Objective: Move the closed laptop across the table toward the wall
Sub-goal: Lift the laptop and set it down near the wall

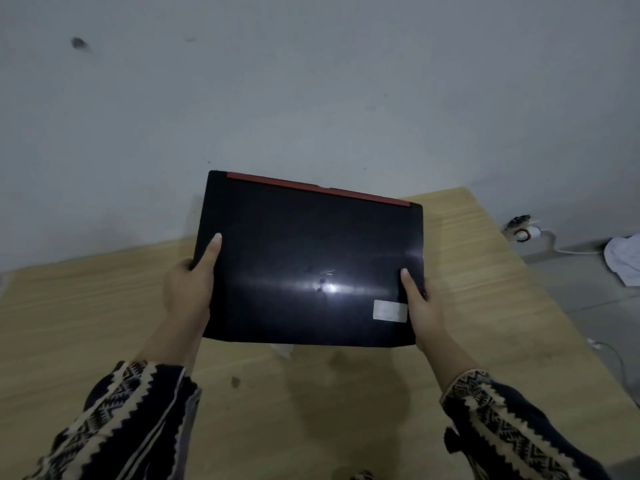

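laptop point(308, 258) gripped by left hand point(188, 289), right hand point(420, 306); above wood table point(104, 323), grey wall point(311, 81).

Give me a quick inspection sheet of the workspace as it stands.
Surface: wooden table, bare, small dark spot near the middle.
Job's things: closed black laptop, red strip on its far edge, white sticker on the lid, held above the table.
Clutter: small white scrap under the laptop's near edge.
Grip: left hand and right hand clasp the laptop's side edges.
Cables: white cable and plug on the floor, right.
Surroundings: grey wall, scuffed; white cloth on the floor.
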The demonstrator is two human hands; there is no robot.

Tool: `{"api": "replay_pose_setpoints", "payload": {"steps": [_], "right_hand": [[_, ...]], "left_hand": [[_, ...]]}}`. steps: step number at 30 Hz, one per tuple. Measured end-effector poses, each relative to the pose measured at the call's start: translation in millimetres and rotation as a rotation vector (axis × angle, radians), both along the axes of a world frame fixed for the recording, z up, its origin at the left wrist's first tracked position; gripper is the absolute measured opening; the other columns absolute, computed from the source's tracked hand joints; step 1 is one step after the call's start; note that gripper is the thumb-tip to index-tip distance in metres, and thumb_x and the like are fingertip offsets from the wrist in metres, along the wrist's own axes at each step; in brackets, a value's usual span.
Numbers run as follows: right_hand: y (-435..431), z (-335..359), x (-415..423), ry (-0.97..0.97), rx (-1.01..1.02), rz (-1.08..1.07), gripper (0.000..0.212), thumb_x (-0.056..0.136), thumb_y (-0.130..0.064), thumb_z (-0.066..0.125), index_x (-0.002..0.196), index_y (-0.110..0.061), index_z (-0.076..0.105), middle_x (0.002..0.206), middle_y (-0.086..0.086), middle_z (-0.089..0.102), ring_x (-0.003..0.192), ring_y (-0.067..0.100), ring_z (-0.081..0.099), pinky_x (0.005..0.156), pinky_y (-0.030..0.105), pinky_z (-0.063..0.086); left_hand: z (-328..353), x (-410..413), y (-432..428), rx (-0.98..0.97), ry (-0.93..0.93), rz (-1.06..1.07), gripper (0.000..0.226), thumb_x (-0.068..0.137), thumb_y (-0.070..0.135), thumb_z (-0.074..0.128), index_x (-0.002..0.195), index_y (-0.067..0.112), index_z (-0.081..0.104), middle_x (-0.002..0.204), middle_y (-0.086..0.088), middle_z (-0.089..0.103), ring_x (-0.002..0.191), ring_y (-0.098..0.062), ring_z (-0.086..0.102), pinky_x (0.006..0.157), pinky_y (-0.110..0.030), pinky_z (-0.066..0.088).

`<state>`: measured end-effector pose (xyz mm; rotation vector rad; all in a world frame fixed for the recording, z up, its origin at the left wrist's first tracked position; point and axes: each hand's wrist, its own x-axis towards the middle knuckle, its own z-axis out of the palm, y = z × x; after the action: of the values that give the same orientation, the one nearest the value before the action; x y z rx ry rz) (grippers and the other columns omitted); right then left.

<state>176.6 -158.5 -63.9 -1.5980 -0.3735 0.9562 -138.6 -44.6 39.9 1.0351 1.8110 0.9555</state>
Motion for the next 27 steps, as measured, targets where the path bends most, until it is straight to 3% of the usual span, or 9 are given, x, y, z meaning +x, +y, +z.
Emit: {"api": "replay_pose_setpoints", "payload": {"steps": [2, 5, 8, 12, 16, 20, 27], "right_hand": [[3.0, 1.0, -9.5, -0.007, -0.002, -0.099, 0.034, 0.088, -0.046, 0.07, 0.115, -0.027, 0.065, 0.104, -0.014, 0.068, 0.095, 0.004, 0.064, 0.09, 0.032, 0.052], [5.5, 0.9, -16.0, -0.01, -0.006, -0.185, 0.029, 0.085, -0.05, 0.072, 0.104, -0.029, 0.067, 0.097, -0.015, 0.069, 0.092, 0.005, 0.065, 0.087, 0.032, 0.052], [3.3, 1.7, -18.1, -0.046, -0.033, -0.225, 0.04, 0.081, -0.057, 0.072, 0.101, -0.023, 0.072, 0.097, -0.009, 0.071, 0.093, 0.013, 0.067, 0.088, 0.035, 0.054], [-2.1, 4.0, -18.2, -0.089, -0.132, -0.243, 0.043, 0.075, -0.065, 0.071, 0.084, -0.023, 0.069, 0.089, -0.005, 0.072, 0.085, 0.015, 0.068, 0.083, 0.038, 0.055], [-2.0, 11.3, -12.6, -0.205, -0.222, -0.198, 0.054, 0.075, -0.071, 0.067, 0.081, -0.018, 0.07, 0.084, -0.001, 0.071, 0.079, 0.017, 0.067, 0.08, 0.039, 0.056], [0.6, 15.9, -5.4, -0.422, -0.312, -0.11, 0.072, 0.074, -0.083, 0.051, 0.085, -0.015, 0.072, 0.08, 0.001, 0.073, 0.076, 0.021, 0.069, 0.074, 0.042, 0.058], [3.3, 22.6, 5.2, -0.619, -0.429, -0.046, 0.063, 0.088, -0.072, 0.046, 0.073, -0.013, 0.064, 0.07, 0.002, 0.064, 0.064, 0.017, 0.059, 0.053, 0.03, 0.039]], "left_hand": [[7.6, -12.6, -0.7, 0.002, -0.157, -0.125, 0.057, 0.073, 0.061, 0.075, 0.109, 0.018, 0.072, 0.106, -0.002, 0.075, 0.096, -0.024, 0.071, 0.09, -0.046, 0.057], [14.6, -27.1, -7.9, 0.004, -0.155, -0.347, 0.046, 0.083, 0.044, 0.074, 0.122, 0.025, 0.063, 0.116, 0.004, 0.071, 0.105, -0.019, 0.069, 0.092, -0.042, 0.055], [13.3, -24.9, -18.4, 0.116, -0.08, -0.354, 0.024, 0.089, 0.044, 0.067, 0.11, 0.033, 0.061, 0.107, 0.014, 0.068, 0.098, -0.009, 0.065, 0.085, -0.034, 0.052], [4.4, -15.6, -27.9, 0.218, 0.107, -0.183, 0.032, 0.089, 0.055, 0.059, 0.097, 0.024, 0.063, 0.088, 0.014, 0.065, 0.089, -0.016, 0.064, 0.078, -0.034, 0.049], [-14.5, -18.4, -32.8, 0.101, 0.0, -0.095, 0.046, 0.082, 0.067, 0.061, 0.078, 0.022, 0.067, 0.085, 0.0, 0.071, 0.084, -0.022, 0.068, 0.083, -0.049, 0.057], [-29.9, -19.4, -40.4, -0.01, -0.172, -0.049, 0.04, 0.082, 0.064, 0.063, 0.079, 0.023, 0.064, 0.088, 0.002, 0.068, 0.085, -0.021, 0.066, 0.079, -0.042, 0.055], [-48.9, -10.3, -51.0, -0.085, -0.287, 0.018, 0.033, 0.086, 0.054, 0.065, 0.078, 0.023, 0.059, 0.087, 0.003, 0.064, 0.08, -0.017, 0.062, 0.078, -0.039, 0.051]]}}
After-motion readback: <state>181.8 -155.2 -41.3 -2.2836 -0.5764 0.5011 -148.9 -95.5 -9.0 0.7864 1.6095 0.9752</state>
